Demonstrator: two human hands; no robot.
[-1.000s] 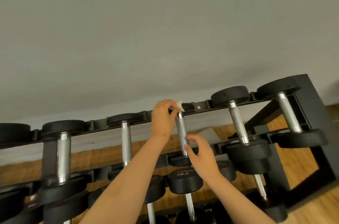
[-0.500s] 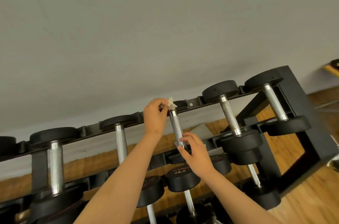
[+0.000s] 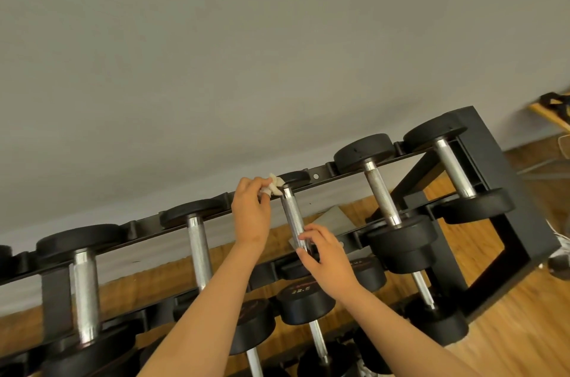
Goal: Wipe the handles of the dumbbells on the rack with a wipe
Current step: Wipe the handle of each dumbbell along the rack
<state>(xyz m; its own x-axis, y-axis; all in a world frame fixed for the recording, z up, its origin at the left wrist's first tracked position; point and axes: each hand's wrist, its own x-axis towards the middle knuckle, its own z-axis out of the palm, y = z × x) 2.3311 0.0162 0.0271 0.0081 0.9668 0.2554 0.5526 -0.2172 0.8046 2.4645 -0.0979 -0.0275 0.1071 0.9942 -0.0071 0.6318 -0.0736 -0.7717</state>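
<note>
Head view: left grip (image 3: 251,213) pinches wipe (image 3: 273,186) atop the handle (image 3: 293,217), right grip (image 3: 327,256) clasps it lower; next stroke should run downward.

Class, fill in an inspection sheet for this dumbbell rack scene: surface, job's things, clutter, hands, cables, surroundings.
Surface: black rack standing on a wooden floor.
Job's things: white wipe, bunched, beside the top end of the middle chrome handle; other dumbbells sit on the top tier, more below.
Clutter: grey sheet behind the rack; what it is cannot be told.
Hands: left hand pinches the wipe; right hand holds the same handle's lower end.
Cables: nothing seen.
Surroundings: plain grey wall; items at the right edge too cropped to identify.
</note>
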